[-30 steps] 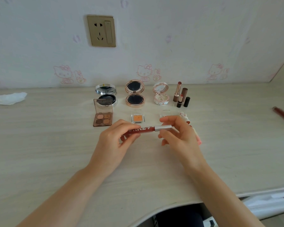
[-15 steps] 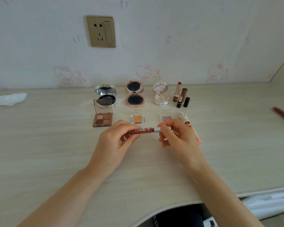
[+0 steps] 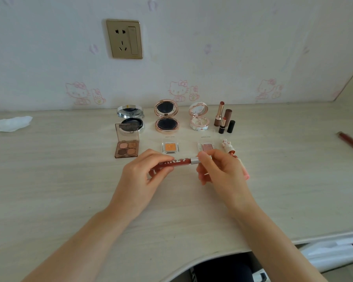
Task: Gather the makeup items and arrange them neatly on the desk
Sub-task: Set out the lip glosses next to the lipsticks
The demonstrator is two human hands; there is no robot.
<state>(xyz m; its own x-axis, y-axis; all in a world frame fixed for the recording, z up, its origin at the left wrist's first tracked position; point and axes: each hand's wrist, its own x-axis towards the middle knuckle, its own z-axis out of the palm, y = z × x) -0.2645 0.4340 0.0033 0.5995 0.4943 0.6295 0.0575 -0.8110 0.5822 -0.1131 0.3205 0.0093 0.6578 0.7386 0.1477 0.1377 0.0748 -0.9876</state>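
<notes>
- Head view showed the slim brick-red lip-gloss tube with white lettering and a silver collar (image 3: 176, 162) held level just above the pale wood-grain desk (image 3: 49, 190), just in front of the small clear pan of orange eyeshadow (image 3: 169, 147).
- It looked light, stiff and smooth-sided, so probably a little slippery; a pinch at both ends, as here, seemed the surest hold, and the collar joint looked like the place where it could twist apart.
- The left hand (image 3: 143, 178) was closed on the red barrel with thumb and fingertips; the right hand (image 3: 220, 169) was pinched on the cap end beside the collar.
- Behind the orange pan stood the round rose-gold compact with its lid up (image 3: 166, 119); to the pan's left lay the brown four-shade palette (image 3: 126, 147), to its right a clear pan of pink glitter shadow (image 3: 206, 147).
- Far to the pan's right, well apart from the rows, lay a dark red pencil (image 3: 351, 143), judged not yet gathered.
</notes>
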